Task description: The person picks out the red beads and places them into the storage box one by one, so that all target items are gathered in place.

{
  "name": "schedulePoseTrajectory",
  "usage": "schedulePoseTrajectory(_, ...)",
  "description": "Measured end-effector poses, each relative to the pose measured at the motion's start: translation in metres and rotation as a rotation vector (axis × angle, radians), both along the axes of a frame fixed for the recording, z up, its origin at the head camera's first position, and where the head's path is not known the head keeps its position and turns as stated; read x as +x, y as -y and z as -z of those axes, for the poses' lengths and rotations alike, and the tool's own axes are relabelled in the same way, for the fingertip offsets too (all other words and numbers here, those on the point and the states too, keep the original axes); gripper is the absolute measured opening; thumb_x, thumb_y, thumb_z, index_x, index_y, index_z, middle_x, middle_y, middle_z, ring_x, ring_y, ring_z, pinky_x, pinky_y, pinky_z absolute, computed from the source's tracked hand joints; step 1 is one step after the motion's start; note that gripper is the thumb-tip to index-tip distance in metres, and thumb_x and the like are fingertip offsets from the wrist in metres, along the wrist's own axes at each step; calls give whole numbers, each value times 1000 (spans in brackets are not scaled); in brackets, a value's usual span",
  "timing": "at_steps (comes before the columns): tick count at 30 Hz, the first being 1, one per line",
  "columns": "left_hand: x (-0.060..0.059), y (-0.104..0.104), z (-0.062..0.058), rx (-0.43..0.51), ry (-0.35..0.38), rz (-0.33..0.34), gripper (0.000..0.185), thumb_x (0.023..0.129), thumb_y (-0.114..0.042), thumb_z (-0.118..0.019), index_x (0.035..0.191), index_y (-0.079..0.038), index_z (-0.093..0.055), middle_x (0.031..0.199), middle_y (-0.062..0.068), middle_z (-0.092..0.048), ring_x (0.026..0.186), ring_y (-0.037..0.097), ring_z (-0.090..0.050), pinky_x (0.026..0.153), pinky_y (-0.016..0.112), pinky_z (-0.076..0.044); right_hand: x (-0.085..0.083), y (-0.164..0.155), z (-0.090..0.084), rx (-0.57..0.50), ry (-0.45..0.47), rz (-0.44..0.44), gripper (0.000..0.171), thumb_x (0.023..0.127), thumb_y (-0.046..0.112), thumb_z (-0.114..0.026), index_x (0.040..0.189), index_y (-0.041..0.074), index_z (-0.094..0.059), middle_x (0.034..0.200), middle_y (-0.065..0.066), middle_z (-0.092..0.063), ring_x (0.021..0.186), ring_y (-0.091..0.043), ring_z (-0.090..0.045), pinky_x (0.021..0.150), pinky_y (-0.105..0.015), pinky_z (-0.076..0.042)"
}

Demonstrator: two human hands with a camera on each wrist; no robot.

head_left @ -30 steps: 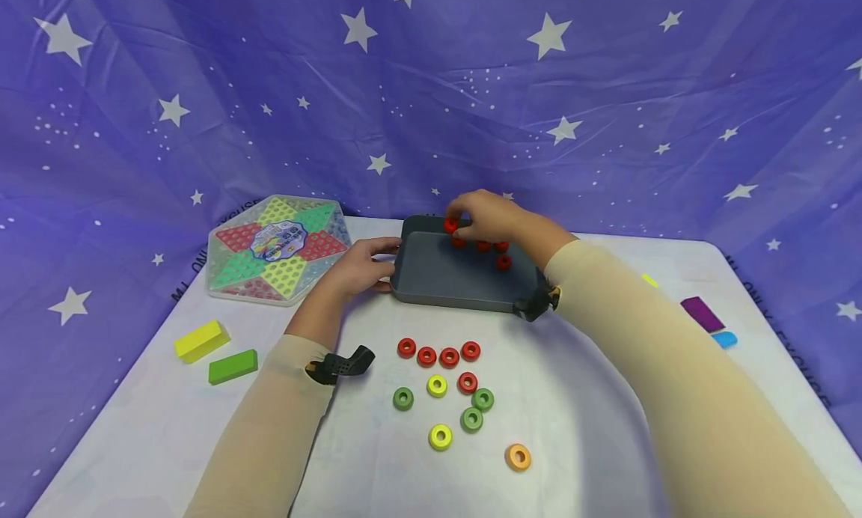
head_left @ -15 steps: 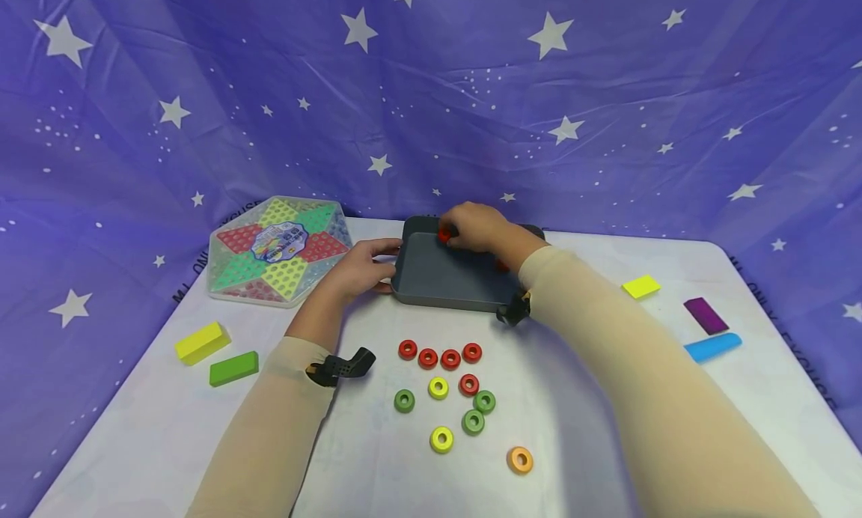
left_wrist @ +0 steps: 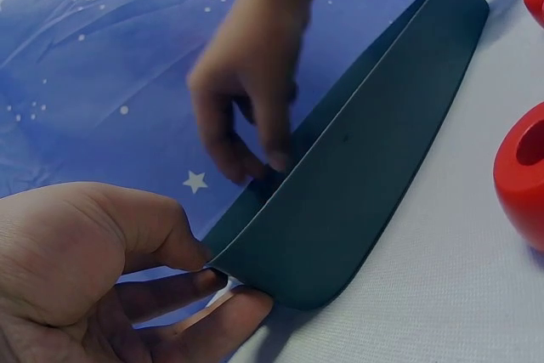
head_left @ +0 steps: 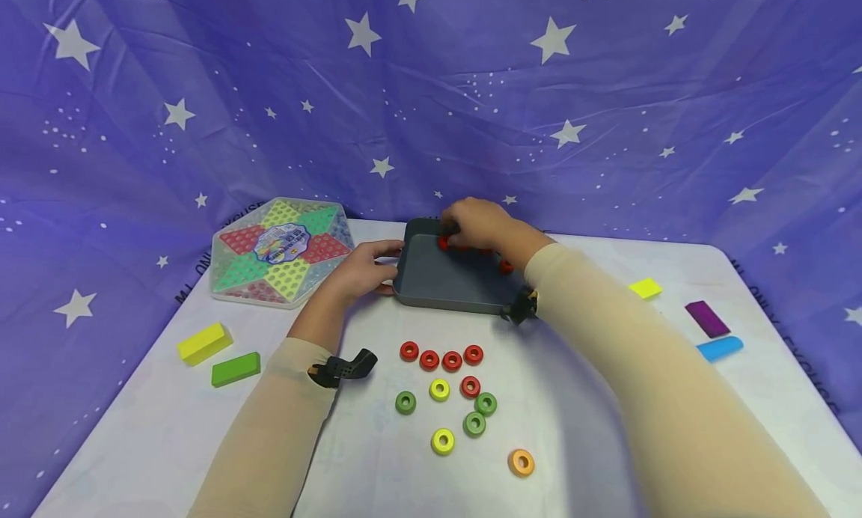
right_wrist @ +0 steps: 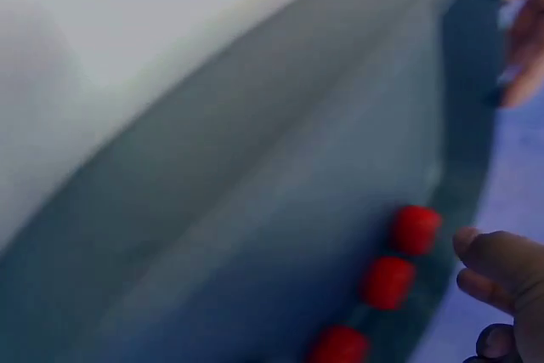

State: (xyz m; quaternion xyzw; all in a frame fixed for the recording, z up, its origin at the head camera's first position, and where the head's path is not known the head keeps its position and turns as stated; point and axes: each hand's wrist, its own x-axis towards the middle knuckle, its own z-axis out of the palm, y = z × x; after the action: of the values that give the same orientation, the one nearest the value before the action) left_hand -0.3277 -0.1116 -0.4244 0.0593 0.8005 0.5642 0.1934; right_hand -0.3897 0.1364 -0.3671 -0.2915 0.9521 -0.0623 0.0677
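A dark grey rectangular tray [head_left: 447, 278] stands at the back of the table. My left hand [head_left: 364, 269] is at its left end, fingers spread and fingertips touching the outer wall. In the left wrist view, thumb and fingertips meet the rim. My right hand [head_left: 477, 222] is over the tray's back left part. Red ring beads [head_left: 443, 242] lie along the back wall, partly hidden by that hand. In the right wrist view, the right hand's thumb and fingers stand apart from the nearest red bead [right_wrist: 416, 229] and hold nothing.
In front of the tray lie several red [head_left: 452, 361], yellow [head_left: 440, 398] and green ring beads [head_left: 405, 411], and an orange one [head_left: 515, 462]. A hexagonal board game box [head_left: 283, 252], yellow block [head_left: 205, 344] and green block [head_left: 236, 369] are left; purple [head_left: 707, 319] and blue blocks [head_left: 722, 348] right.
My right hand has lowered a red bead from above the tray onto its floor at the back left and let it go. My left hand has stayed at the tray's end.
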Motion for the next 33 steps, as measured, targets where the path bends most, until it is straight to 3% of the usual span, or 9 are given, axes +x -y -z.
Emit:
schedulePoseTrajectory(6, -1, -2, 0, -12, -5, 3, 65, 93, 2, -55, 155, -13, -43, 153, 11, -46, 120, 33, -62, 78, 40, -63, 28, -8, -40, -106, -3, -33, 45, 92, 29, -75, 132, 12, -66, 126, -8, -67, 123, -28, -58, 105, -46, -48)
schedulePoseTrajectory(9, -2, -3, 0, -13, 0, 11, 65, 94, 2, -55, 156, -13, -42, 155, 12, -45, 122, 35, -61, 81, 42, -62, 51, -15, -51, -158, -17, -55, 46, 91, 32, -75, 133, 15, -66, 117, -4, -68, 108, -24, -60, 96, -42, -51)
schedulePoseTrajectory(12, -3, -4, 1, -20, 10, 16, 66, 94, 3, -54, 157, -12, -39, 156, 14, -42, 124, 37, -59, 84, 45, -62, 78, -25, -51, -223, -25, -93, 45, 90, 34, -76, 130, 16, -67, 106, 2, -68, 89, -20, -60, 87, -39, -51)
schedulePoseTrajectory(17, -3, -4, 3, 2, 0, 21, 67, 93, 3, -54, 156, -12, -40, 156, 13, -43, 123, 36, -60, 83, 45, -62, 124, -43, -29, -291, 61, -139, 40, 88, 32, -79, 125, 17, -71, 102, 3, -70, 70, -13, -57, 65, -31, -52)
schedulePoseTrajectory(23, 0, -5, 1, 9, -15, 17, 65, 92, 3, -54, 154, -10, -44, 153, 14, -46, 120, 35, -62, 80, 42, -62, 165, -57, 14, -288, 157, -119, 39, 86, 28, -80, 123, 19, -72, 102, 4, -70, 68, -7, -54, 64, -26, -51)
schedulePoseTrajectory(28, 2, -5, -1, 9, -11, 6, 65, 91, 4, -55, 154, -10, -44, 153, 15, -46, 120, 35, -62, 78, 40, -63, 181, -55, 42, -264, 111, -129, 37, 84, 30, -80, 120, 24, -72, 104, 12, -66, 77, -6, -56, 72, -26, -51)
schedulePoseTrajectory(33, 2, -3, -1, 21, -16, -1, 64, 92, 3, -57, 154, -11, -45, 153, 15, -46, 121, 36, -62, 77, 40, -63, 188, -50, 53, -256, 59, -171, 31, 87, 27, -78, 117, 23, -73, 104, 12, -66, 87, -8, -58, 77, -27, -52)
